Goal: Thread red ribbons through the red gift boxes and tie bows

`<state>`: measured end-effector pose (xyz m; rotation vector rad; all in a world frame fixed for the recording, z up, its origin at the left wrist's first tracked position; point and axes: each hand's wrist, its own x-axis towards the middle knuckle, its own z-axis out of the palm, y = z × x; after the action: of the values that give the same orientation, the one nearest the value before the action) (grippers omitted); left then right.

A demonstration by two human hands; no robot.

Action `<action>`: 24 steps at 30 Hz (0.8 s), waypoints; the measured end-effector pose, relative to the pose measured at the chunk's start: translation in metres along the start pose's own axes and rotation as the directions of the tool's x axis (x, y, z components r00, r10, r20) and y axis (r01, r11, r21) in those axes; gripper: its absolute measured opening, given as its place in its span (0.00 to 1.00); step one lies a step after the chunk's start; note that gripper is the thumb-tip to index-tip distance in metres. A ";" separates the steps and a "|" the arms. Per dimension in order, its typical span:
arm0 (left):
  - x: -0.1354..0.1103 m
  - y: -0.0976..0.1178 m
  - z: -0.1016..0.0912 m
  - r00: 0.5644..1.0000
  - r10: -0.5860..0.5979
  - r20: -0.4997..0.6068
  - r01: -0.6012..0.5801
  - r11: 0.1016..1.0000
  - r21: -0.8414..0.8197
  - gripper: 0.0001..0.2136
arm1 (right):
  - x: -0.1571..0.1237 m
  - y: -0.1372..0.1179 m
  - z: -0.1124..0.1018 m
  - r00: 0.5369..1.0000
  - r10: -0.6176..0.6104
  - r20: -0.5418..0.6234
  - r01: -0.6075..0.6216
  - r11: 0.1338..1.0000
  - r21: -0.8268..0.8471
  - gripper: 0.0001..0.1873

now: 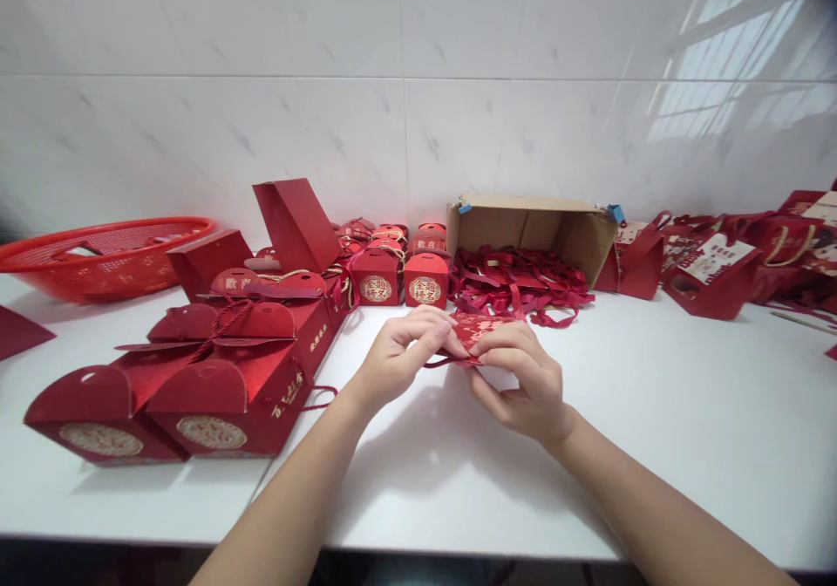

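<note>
Between my hands, above the white table [654,429], is a small red patterned paper gift box [482,330]; its full shape is hidden behind my fingers. My left hand [409,350] pinches its near edge from the left. From the other side, my right hand [523,377] grips the same edge with thumb and fingers. A dark red ribbon shows at the edge by my left fingertips. Just behind stands an open cardboard carton [533,205] on its side, with a heap of red ribbons [516,276] spilling out of it.
Large red gift boxes [215,394] with cord handles stand at the left. Several small red boxes [425,281] line the wall behind. A red plastic basket [111,272] sits far left. Red handled boxes [712,276] are at the right. The tiled wall [392,132] closes the back.
</note>
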<state>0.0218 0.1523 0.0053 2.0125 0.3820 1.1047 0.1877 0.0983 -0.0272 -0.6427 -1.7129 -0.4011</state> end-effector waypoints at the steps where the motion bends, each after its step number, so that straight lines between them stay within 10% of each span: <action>1: 0.000 0.000 0.001 1.000 -0.018 -0.009 0.018 1.000 0.010 0.15 | 0.000 0.000 0.000 1.000 0.002 -0.003 -0.002 1.000 0.000 0.14; 24: -0.002 -0.008 0.001 0.999 0.033 0.003 -0.033 0.998 0.046 0.06 | 0.000 0.001 0.000 0.998 0.058 -0.037 -0.059 0.998 -0.023 0.11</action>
<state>0.0222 0.1562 -0.0021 2.0669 0.3771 1.1238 0.1882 0.0991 -0.0269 -0.6971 -1.6529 -0.3902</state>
